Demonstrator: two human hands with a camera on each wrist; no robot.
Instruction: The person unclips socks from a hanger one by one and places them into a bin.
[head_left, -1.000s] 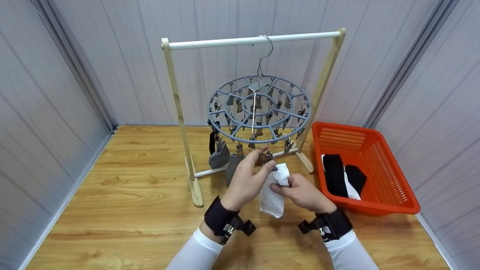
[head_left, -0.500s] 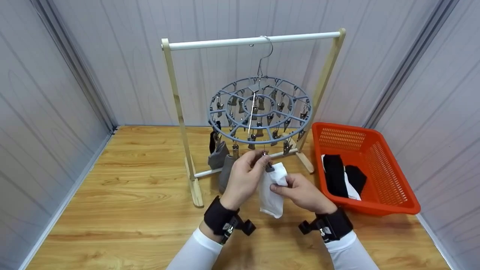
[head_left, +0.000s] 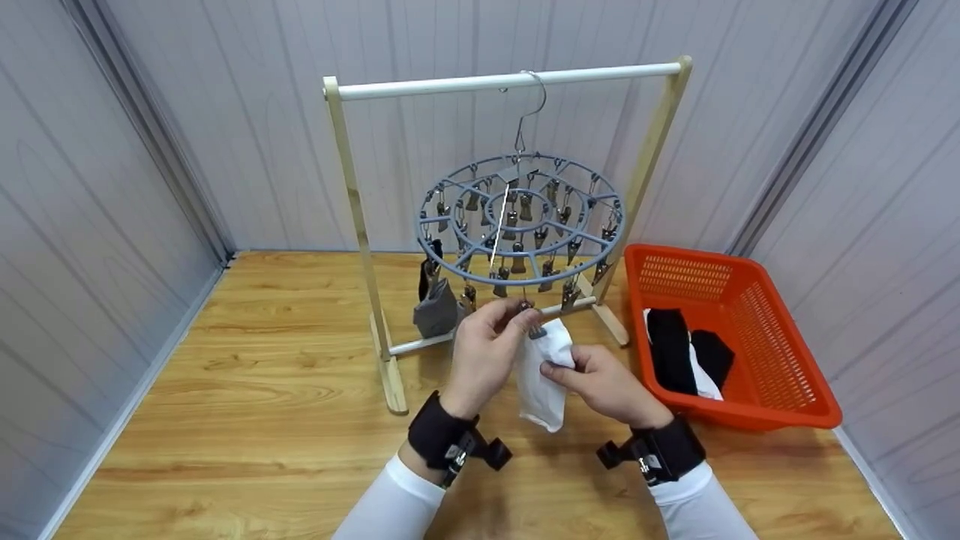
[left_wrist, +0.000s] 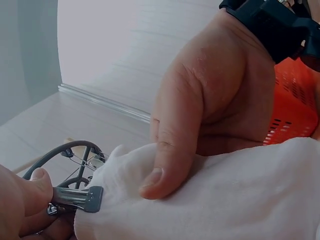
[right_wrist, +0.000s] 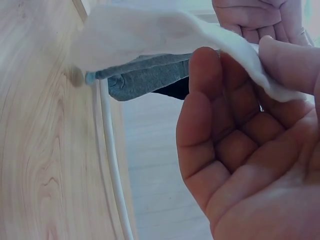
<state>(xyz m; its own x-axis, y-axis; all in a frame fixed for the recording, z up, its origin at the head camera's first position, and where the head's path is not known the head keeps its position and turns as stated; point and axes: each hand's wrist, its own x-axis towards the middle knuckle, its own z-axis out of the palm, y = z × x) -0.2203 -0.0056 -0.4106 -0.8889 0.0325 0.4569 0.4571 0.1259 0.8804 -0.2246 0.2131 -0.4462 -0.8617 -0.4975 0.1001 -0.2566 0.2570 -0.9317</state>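
Observation:
My left hand (head_left: pixel 482 358) pinches a metal clip (head_left: pixel 536 331) that hangs from the round grey drying hanger (head_left: pixel 480 279). In the left wrist view, the grey tip of this clip (left_wrist: pixel 93 199) lies over the upper edge of a white sock (left_wrist: pixel 240 195). My right hand (head_left: pixel 613 386) pinches that sock near its top between thumb and fingers; its lower part dangles. The right wrist view shows the right thumb (right_wrist: pixel 290 65) on the white cloth, the other fingers curled beneath. Whether the clip bites the cloth fully, I cannot tell.
Grey socks (head_left: pixel 437 311) and a dark one hang at the hanger's left, partly behind my left hand. A wooden stand with a white bar (head_left: pixel 450 84) carries the hanger. To the right, an orange basket (head_left: pixel 795 337) holds black and white socks (head_left: pixel 669 349).
My left hand has shifted slightly left with the clip, whose tip now shows over the sock's edge. The hanger has turned a little. The sock has risen slightly; my right hand stays almost still.

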